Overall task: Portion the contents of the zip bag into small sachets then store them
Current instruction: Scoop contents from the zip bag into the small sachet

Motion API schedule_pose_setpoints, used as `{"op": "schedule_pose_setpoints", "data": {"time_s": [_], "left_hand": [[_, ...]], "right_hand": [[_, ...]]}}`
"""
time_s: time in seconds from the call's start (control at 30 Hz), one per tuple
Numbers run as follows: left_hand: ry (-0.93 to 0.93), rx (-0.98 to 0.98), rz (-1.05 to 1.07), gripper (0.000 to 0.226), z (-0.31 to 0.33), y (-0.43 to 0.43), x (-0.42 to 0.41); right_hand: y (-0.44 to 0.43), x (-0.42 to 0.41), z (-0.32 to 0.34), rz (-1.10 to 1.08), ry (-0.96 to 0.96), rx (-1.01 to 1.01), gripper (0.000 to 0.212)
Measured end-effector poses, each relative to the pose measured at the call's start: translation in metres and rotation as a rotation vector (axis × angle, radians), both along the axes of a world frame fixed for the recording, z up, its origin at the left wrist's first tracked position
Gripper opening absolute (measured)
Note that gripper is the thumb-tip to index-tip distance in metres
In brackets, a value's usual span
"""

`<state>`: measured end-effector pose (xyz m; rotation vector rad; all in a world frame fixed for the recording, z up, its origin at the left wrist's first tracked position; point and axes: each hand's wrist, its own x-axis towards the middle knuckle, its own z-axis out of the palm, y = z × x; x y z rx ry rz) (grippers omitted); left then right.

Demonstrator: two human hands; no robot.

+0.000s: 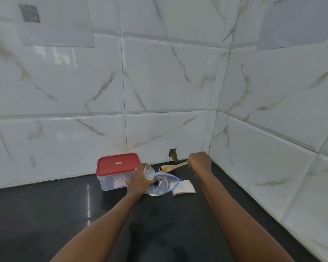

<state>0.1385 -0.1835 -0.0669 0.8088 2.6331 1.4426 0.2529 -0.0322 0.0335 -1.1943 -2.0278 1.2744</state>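
While the left hand (140, 178) grips a small clear sachet (149, 172) above the zip bag (165, 184), the right hand (200, 163) clenches the wooden spoon (173, 166) by its handle. Spoon axis runs left-right, bowl pointing left toward the sachet. Zip bag lies on the dark counter (64, 214), just beside the red-lidded box (117, 164).

Pretty bright, even light. Glossy wall tiles (64, 59) high left of the left grip (139, 179) catch pale glare, dark desk (45, 214) left of it shows 1 streak. Fisheye bending at edges, everything slightly soft.
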Motion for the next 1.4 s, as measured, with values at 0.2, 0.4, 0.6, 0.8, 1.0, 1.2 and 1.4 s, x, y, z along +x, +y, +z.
{"op": "schedule_pose_setpoints", "data": {"time_s": [0.2, 0.4, 0.6, 0.8, 1.0, 1.2, 1.4], "left_hand": [[0.008, -0.016, -0.014, 0.058, -0.005, 0.000, 0.006], [0.013, -0.013, 0.035, 0.065, -0.007, -0.001, 0.005], [0.015, -0.091, 0.114, 0.065, -0.003, 0.001, 0.013], [0.015, -0.094, 0.092, 0.052, 0.003, -0.002, 0.014], [0.037, 0.016, 0.033, 0.039, -0.002, -0.008, 0.012], [0.112, -0.002, -0.060, 0.036, -0.006, -0.020, 0.015], [0.099, 0.055, -0.076, 0.023, -0.005, -0.031, 0.015]], "right_hand": [[-0.037, -0.005, 0.003, 0.186, -0.117, 0.324, 0.033], [-0.065, 0.000, -0.006, 0.433, -0.114, 0.802, 0.028], [-0.070, 0.012, -0.005, 0.560, -0.137, 1.134, 0.024], [-0.052, 0.021, -0.007, 0.319, -0.008, 1.077, 0.011], [-0.032, 0.038, -0.033, 0.269, -0.088, 1.096, 0.024], [-0.062, 0.020, -0.057, 0.519, -0.455, 1.079, 0.009], [-0.082, -0.006, -0.081, 0.653, -0.615, 0.766, 0.031]]}}
